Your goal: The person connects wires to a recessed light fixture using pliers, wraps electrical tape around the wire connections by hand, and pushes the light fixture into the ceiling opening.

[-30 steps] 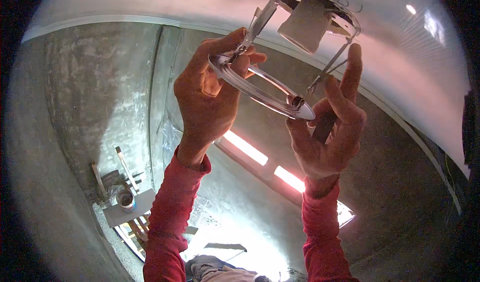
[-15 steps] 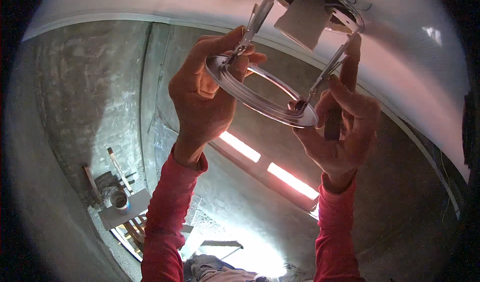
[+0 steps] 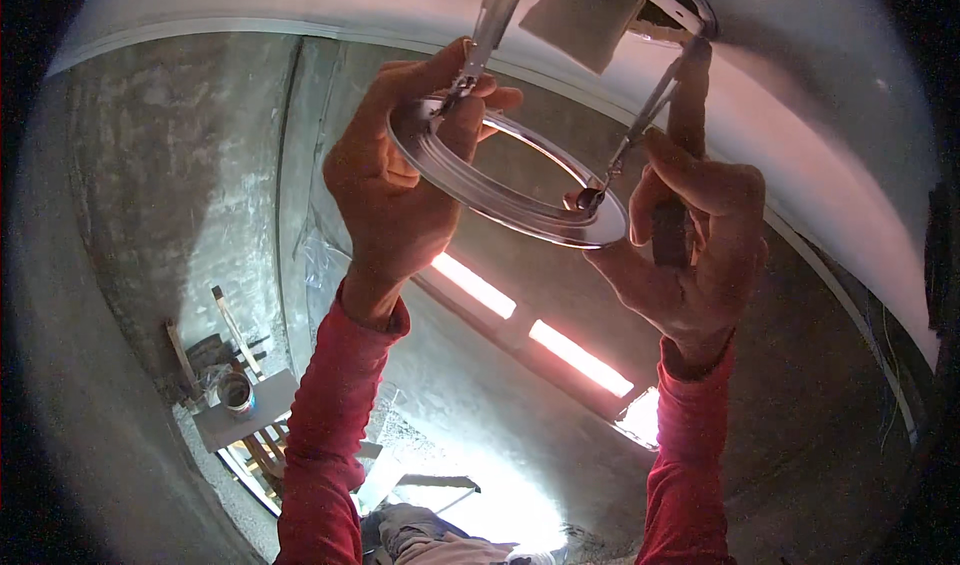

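Observation:
Both my hands are raised to the ceiling around a shiny metal downlight ring (image 3: pixel 500 193) with two upright spring clips. My left hand (image 3: pixel 400 185) pinches the ring's left side near the base of the left clip (image 3: pixel 490 30). With its index finger stretched up along the right clip (image 3: pixel 650 105), my right hand (image 3: pixel 700 225) grips the ring's right side. A small dark block (image 3: pixel 671 235) shows inside the curled right fingers. Above the ring is a round ceiling cutout (image 3: pixel 670 13), and a greyish box-like piece (image 3: pixel 585 20) hangs from it. The clip tips reach the cutout's rim.
Bare grey plaster walls (image 3: pixel 180 165) surround me below a pale ceiling (image 3: pixel 250 0). Bright slit windows (image 3: pixel 580 357) sit in the facing wall. Down at the left, a can (image 3: pixel 236 393) stands on a board (image 3: pixel 265 410) beside pieces of wood.
The cutout, ring and left hand have shifted slightly up and left in view. My right forearm has moved a little to the right. Both hands keep their hold on the ring.

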